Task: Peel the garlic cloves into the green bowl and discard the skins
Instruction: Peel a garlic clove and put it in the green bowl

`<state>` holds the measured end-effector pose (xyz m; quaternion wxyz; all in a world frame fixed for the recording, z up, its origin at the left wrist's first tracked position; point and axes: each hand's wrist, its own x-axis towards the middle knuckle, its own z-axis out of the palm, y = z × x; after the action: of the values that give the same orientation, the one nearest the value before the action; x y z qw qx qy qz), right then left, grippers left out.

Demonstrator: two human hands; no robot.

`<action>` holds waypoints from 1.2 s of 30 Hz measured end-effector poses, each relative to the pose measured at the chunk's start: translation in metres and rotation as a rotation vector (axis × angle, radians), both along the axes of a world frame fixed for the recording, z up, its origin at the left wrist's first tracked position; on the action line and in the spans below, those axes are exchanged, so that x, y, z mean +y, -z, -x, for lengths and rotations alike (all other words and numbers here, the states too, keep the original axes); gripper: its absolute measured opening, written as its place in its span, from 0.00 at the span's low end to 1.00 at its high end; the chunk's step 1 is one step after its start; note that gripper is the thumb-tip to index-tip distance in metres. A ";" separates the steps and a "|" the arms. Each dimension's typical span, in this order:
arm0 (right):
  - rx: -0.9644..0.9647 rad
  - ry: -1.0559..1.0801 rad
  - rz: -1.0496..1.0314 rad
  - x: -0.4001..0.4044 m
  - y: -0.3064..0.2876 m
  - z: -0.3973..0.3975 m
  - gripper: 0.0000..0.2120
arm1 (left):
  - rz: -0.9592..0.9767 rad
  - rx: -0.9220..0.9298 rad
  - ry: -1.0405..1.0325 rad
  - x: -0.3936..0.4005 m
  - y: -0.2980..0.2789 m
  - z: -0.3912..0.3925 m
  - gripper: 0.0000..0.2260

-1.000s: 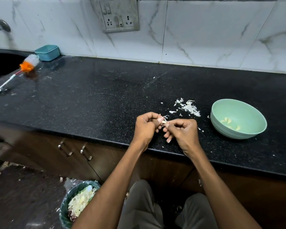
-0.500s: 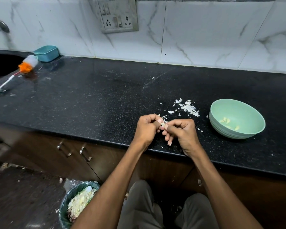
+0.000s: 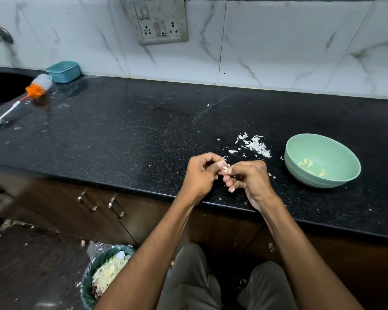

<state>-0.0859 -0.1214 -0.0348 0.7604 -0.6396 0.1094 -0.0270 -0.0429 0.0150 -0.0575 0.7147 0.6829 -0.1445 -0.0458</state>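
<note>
free: speckled black stone table (image 3: 132, 135) bare left and centre | blocked right: pale green round bowl (image 3: 341, 175), scattered white papery garlic skins (image 3: 257, 146) beside it

We are looking forward and down from a single head-worn camera, close above the black countertop (image 3: 126, 135), the tiled wall (image 3: 278, 41) lying at twelve o'clock, the floor (image 3: 31, 265) at seven o'clock.

Black white-speckled countertop (image 3: 126, 135); pale green bowl (image 3: 336, 177); white skins (image 3: 257, 145); teal box (image 3: 63, 71); orange-and-white brush (image 3: 37, 87); grey-veined white tiles (image 3: 278, 41).
</note>
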 end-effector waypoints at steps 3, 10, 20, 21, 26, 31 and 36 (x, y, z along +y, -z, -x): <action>0.032 0.008 -0.004 0.000 -0.002 -0.001 0.06 | 0.005 0.001 0.002 0.000 -0.001 0.001 0.11; 0.032 0.059 -0.016 0.003 -0.004 -0.002 0.07 | -0.021 -0.002 -0.006 -0.001 0.003 0.000 0.09; -0.019 0.208 0.013 0.010 0.001 -0.002 0.10 | 0.025 -0.121 -0.212 0.003 0.008 0.002 0.09; -0.024 0.221 0.032 0.011 0.002 -0.002 0.09 | 0.015 -0.179 -0.253 0.003 0.008 0.004 0.10; -0.077 0.294 0.213 0.017 0.010 -0.003 0.10 | -0.088 -0.332 -0.272 -0.002 0.005 0.011 0.10; -0.113 0.293 0.213 0.016 0.010 0.000 0.10 | -0.113 -0.228 -0.230 -0.003 0.008 0.007 0.04; -0.145 0.271 0.171 0.016 0.009 0.001 0.10 | -0.049 -0.079 -0.148 -0.002 0.005 0.007 0.04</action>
<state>-0.0870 -0.1057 -0.0436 0.6984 -0.6778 0.1370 -0.1844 -0.0500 0.0132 -0.0627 0.6928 0.7103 -0.1206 0.0306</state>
